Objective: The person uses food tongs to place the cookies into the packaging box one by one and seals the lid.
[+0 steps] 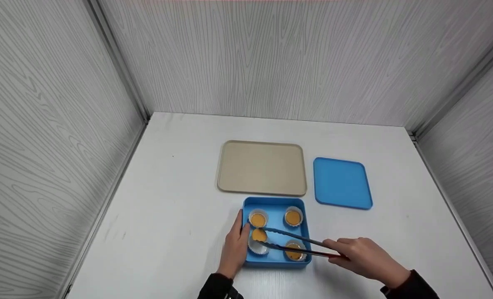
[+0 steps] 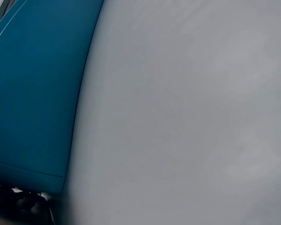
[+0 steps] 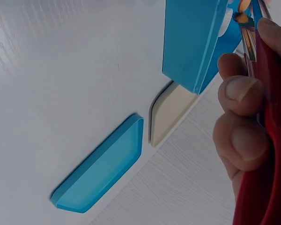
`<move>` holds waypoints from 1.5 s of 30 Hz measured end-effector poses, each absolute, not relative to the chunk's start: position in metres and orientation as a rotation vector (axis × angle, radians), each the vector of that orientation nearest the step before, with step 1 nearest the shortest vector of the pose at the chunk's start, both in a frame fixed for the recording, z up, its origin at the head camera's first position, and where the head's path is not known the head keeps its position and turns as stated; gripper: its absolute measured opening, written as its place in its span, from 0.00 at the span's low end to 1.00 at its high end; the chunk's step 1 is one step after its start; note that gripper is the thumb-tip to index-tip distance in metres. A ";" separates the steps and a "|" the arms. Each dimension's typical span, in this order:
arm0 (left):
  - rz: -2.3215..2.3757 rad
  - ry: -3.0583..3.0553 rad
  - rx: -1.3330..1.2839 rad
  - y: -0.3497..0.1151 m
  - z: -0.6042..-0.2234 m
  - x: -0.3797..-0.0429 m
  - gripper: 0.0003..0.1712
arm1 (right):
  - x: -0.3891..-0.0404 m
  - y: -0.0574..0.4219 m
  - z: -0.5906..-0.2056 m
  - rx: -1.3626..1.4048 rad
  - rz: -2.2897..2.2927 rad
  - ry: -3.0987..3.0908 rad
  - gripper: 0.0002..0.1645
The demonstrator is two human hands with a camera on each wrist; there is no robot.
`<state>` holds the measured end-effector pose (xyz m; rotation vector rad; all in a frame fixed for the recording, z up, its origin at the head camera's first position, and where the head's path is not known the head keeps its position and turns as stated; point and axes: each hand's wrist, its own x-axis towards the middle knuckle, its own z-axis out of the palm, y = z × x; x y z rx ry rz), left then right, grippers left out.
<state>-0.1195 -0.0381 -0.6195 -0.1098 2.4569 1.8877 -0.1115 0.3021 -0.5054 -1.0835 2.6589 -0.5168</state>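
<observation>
- Left hand (image 1: 234, 249) rests against the box (image 1: 275, 214) at its nine o'clock wall, fingers fairly straight along the outside, thumb at the rim; whether I pinch that wall, I cannot tell.
- Right hand (image 1: 360, 256) is clamped round the red-handled tongs (image 3: 269, 89), whose two arms stand apart at the tips.
- Inside the box, the eight o'clock tart (image 1: 259, 236) lies between those tips, toward the twelve o'clock side of its pale cup (image 1: 258, 249). I cannot tell whether the tips touch it or whether it is raised.
- From my right hand that tart lies just past nine o'clock; from my left, at about two, and the left is nearer.
- Long axis of the tongs: roughly half past three to half past nine, crossing over the four o'clock tart (image 1: 295, 255).
- Just beside the tips, toward twelve, sits the ten o'clock tart (image 1: 258, 219); the two o'clock tart (image 1: 293, 217) is well apart.
- Beyond the box: tan tray (image 1: 263, 168) near twelve, blue tray (image 1: 343, 182) near two.
</observation>
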 end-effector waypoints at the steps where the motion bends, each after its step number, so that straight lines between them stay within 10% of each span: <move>1: 1.887 2.457 -0.110 -0.038 -0.619 -0.120 0.35 | -0.112 0.302 -0.505 -1.076 -0.518 2.651 0.18; 45: 1.878 2.481 -0.094 -0.038 -0.621 -0.122 0.35 | -0.113 0.299 -0.509 -1.074 -0.423 2.743 0.19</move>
